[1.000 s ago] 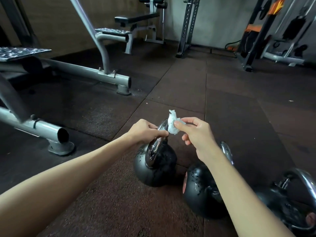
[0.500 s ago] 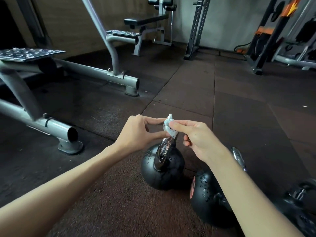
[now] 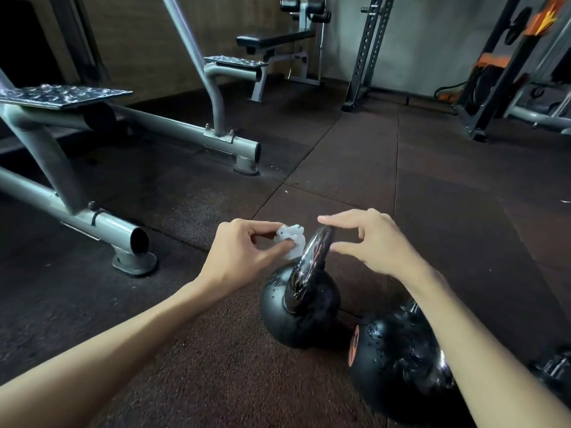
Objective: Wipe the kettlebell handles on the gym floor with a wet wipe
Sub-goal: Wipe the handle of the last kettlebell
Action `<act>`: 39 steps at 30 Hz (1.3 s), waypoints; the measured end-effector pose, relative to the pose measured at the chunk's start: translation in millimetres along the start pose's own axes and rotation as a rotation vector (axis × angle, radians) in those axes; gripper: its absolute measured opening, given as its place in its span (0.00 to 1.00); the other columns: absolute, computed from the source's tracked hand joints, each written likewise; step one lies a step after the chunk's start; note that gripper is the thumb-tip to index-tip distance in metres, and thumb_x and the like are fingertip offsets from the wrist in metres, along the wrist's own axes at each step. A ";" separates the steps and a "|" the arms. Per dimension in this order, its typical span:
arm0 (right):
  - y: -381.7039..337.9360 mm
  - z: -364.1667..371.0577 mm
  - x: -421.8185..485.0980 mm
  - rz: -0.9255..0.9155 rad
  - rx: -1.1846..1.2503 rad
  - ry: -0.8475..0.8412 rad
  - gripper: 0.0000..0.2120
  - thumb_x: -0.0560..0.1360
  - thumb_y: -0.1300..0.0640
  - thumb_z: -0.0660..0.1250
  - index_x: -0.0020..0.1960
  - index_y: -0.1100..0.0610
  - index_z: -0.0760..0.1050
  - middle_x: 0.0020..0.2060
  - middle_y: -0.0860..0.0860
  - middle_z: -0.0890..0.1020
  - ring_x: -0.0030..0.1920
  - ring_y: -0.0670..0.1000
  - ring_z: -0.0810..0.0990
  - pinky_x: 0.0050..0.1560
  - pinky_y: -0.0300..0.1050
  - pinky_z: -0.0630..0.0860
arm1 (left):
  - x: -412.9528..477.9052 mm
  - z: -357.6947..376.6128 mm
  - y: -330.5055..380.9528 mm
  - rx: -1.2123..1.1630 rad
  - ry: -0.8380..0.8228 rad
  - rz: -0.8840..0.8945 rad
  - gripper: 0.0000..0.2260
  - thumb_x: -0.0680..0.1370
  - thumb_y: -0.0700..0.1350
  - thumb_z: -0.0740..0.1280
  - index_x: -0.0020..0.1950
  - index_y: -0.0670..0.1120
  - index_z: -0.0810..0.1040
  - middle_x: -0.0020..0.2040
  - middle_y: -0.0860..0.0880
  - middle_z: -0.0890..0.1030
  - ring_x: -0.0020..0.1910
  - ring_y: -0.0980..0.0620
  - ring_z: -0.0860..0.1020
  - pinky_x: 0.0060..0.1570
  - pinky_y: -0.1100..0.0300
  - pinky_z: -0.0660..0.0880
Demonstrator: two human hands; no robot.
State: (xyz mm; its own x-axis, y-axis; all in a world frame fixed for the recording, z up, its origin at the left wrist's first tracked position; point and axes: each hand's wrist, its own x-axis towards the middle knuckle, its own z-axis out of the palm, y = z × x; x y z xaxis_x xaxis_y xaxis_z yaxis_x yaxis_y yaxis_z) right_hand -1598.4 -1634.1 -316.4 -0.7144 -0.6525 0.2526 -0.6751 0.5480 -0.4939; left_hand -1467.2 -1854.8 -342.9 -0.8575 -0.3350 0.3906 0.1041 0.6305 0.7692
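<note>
A black kettlebell [image 3: 304, 313] with a shiny chrome handle [image 3: 312, 257] stands on the dark rubber floor in front of me. My left hand [image 3: 244, 251] pinches a crumpled white wet wipe [image 3: 292, 242] against the left side of that handle. My right hand [image 3: 370, 239] hovers over the top of the handle, fingers spread and relaxed, the index finger at the handle's top. A second black kettlebell [image 3: 398, 366] sits to the right, partly behind my right forearm. A third kettlebell [image 3: 553, 369] shows at the right edge.
A grey steel machine frame [image 3: 102, 223] with tube feet lies on the floor to the left. A bench [image 3: 278, 41] and an upright rack [image 3: 367, 54] stand at the back. More gym equipment [image 3: 500, 75] stands at the back right.
The wipe passed from my right hand to my left hand. My right hand let go, opened and moved to the right of the handle. The camera has shifted slightly.
</note>
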 end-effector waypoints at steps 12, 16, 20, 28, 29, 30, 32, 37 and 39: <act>30.9 18.9 31.0 -0.412 -0.392 -0.043 0.16 0.72 0.54 0.78 0.58 0.44 0.83 0.51 0.33 0.83 0.37 0.47 0.71 0.37 0.42 0.73 | 30.7 16.2 6.8 0.087 -0.311 -0.089 0.09 0.73 0.55 0.79 0.53 0.62 0.87 0.32 0.63 0.83 0.30 0.65 0.76 0.31 0.70 0.68; 41.8 19.7 33.0 -0.399 -0.388 -0.036 0.15 0.76 0.51 0.74 0.61 0.41 0.79 0.52 0.33 0.83 0.38 0.44 0.73 0.40 0.42 0.75 | 44.5 21.3 8.7 0.131 -0.365 -0.058 0.07 0.75 0.56 0.77 0.52 0.64 0.88 0.29 0.59 0.80 0.26 0.64 0.69 0.30 0.68 0.65; 50.4 20.7 41.7 -0.298 -0.333 -0.039 0.20 0.76 0.57 0.75 0.63 0.39 0.78 0.54 0.34 0.84 0.44 0.44 0.83 0.48 0.47 0.81 | 53.0 25.2 8.7 0.157 -0.370 -0.020 0.08 0.73 0.57 0.78 0.52 0.64 0.87 0.35 0.57 0.86 0.29 0.63 0.71 0.30 0.66 0.67; 55.7 17.6 51.0 -0.206 -0.332 -0.030 0.18 0.76 0.54 0.75 0.62 0.37 0.79 0.53 0.37 0.86 0.39 0.41 0.78 0.52 0.49 0.81 | 22.3 23.3 7.5 0.248 -0.279 0.126 0.13 0.73 0.55 0.79 0.58 0.59 0.87 0.47 0.54 0.89 0.26 0.67 0.74 0.30 0.73 0.68; 55.9 16.7 51.7 -0.193 -0.334 -0.033 0.18 0.76 0.54 0.75 0.62 0.37 0.79 0.52 0.38 0.86 0.37 0.41 0.76 0.52 0.49 0.81 | 14.4 24.2 4.7 0.274 -0.264 0.154 0.15 0.73 0.55 0.78 0.59 0.59 0.86 0.48 0.55 0.89 0.30 0.67 0.76 0.34 0.72 0.71; 55.8 16.0 52.4 -0.181 -0.337 -0.034 0.18 0.76 0.54 0.74 0.62 0.37 0.79 0.51 0.40 0.87 0.35 0.41 0.74 0.52 0.50 0.81 | 7.4 25.9 1.4 0.295 -0.243 0.193 0.15 0.74 0.55 0.78 0.61 0.60 0.85 0.49 0.56 0.88 0.36 0.66 0.80 0.39 0.67 0.76; 55.4 14.6 52.9 -0.154 -0.335 -0.042 0.19 0.77 0.57 0.73 0.62 0.38 0.80 0.51 0.43 0.87 0.31 0.41 0.71 0.52 0.51 0.81 | -4.5 31.9 -5.8 0.276 -0.168 0.264 0.15 0.76 0.53 0.76 0.61 0.61 0.85 0.54 0.59 0.87 0.47 0.63 0.83 0.47 0.58 0.80; 51.8 16.1 53.6 -0.131 -0.334 -0.041 0.17 0.77 0.56 0.72 0.62 0.39 0.79 0.50 0.46 0.87 0.34 0.46 0.73 0.53 0.53 0.81 | -27.9 51.1 -35.7 0.194 0.033 0.280 0.16 0.77 0.48 0.77 0.65 0.59 0.84 0.57 0.60 0.86 0.50 0.59 0.84 0.46 0.54 0.82; 50.8 17.3 52.8 -0.122 -0.320 -0.034 0.16 0.77 0.54 0.73 0.62 0.39 0.79 0.49 0.47 0.87 0.33 0.43 0.73 0.53 0.52 0.81 | -38.4 59.3 -48.1 0.088 0.093 0.212 0.16 0.77 0.49 0.77 0.64 0.60 0.84 0.57 0.61 0.86 0.51 0.58 0.84 0.46 0.52 0.82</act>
State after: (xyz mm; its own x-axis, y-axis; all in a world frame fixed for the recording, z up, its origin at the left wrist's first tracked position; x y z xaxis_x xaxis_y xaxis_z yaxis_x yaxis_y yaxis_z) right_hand -1667.2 -1649.7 -342.5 -0.6221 -0.7373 0.2635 -0.7824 0.5978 -0.1745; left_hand -1469.1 -1830.8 -424.9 -0.7710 -0.2492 0.5861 0.2289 0.7503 0.6202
